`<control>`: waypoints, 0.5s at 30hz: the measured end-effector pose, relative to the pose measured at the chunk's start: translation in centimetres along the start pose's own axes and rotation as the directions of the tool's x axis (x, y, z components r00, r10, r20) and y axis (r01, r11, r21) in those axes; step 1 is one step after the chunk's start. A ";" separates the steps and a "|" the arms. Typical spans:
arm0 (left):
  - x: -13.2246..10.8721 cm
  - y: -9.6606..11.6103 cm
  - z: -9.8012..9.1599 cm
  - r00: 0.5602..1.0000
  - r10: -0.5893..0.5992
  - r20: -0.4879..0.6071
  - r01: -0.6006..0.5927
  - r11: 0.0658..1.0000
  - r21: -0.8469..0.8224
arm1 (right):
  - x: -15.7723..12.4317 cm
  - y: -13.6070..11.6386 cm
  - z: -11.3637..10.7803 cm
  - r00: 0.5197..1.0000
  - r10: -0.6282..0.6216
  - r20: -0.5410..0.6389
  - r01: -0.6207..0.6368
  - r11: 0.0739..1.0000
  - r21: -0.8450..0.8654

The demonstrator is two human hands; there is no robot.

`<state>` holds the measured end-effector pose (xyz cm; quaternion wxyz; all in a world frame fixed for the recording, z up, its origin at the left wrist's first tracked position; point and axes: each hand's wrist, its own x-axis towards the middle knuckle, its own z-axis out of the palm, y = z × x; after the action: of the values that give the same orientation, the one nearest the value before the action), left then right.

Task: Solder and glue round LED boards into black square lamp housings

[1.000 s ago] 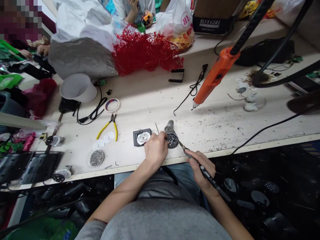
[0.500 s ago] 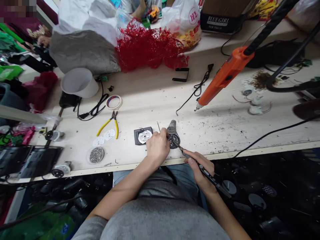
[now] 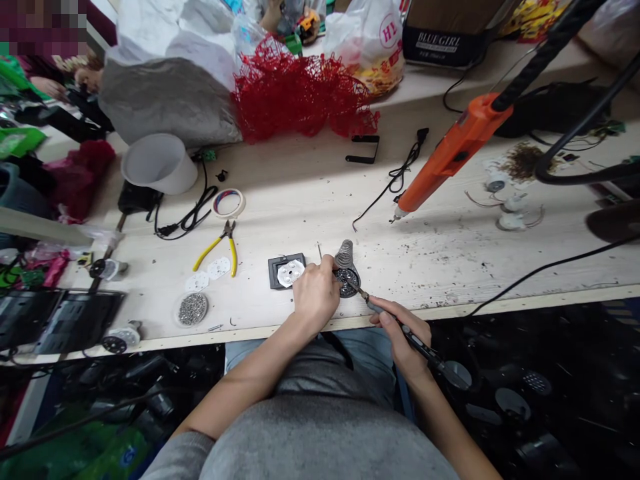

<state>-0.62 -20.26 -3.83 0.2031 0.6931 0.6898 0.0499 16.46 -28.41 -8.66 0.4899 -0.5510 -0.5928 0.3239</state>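
Near the table's [image 3: 300, 200] front edge, the soldering iron [image 3: 420, 345] sits clamped in the right hand [image 3: 404, 331]; the left hand [image 3: 316, 291], apart from it, bunches its fingers, grip hidden, beside the spring-holder soldering stand [image 3: 345, 257]. A slipping tip could burn them.

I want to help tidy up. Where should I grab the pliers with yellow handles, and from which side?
By both yellow handles, probably about halfway along, coming from the near side and down from above. The pliers lie flat, with the handles spread open toward that side and the metal jaws pointing away. Mind the white disc lying between the handles.
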 end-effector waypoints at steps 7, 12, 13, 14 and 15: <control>0.2 0.1 -0.2 1.000 -0.013 0.015 0.013 1.000 0.019 | 0.2 -0.2 0.0 0.999 0.034 -0.008 -0.034 0.999 0.030; 0.2 0.1 -0.3 0.999 -0.019 0.031 0.018 1.000 0.018 | 0.3 -0.2 -0.1 0.999 0.033 0.012 -0.034 0.999 0.020; 0.2 0.1 -0.3 0.999 -0.018 0.030 0.017 1.000 0.018 | 0.3 -0.2 -0.1 0.999 0.034 0.022 -0.034 0.999 0.013; 0.2 0.1 -0.3 0.999 -0.018 0.028 0.017 1.000 0.018 | 0.3 -0.2 -0.1 0.999 0.035 0.032 -0.035 0.999 0.007; 0.2 0.1 -0.3 0.999 -0.018 0.026 0.017 1.000 0.020 | 0.3 -0.2 -0.1 0.999 0.036 0.040 -0.037 0.999 0.002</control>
<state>-0.62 -19.98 -3.59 0.2059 0.6896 0.6935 0.0323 16.53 -28.14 -8.36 0.4727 -0.5546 -0.5919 0.3445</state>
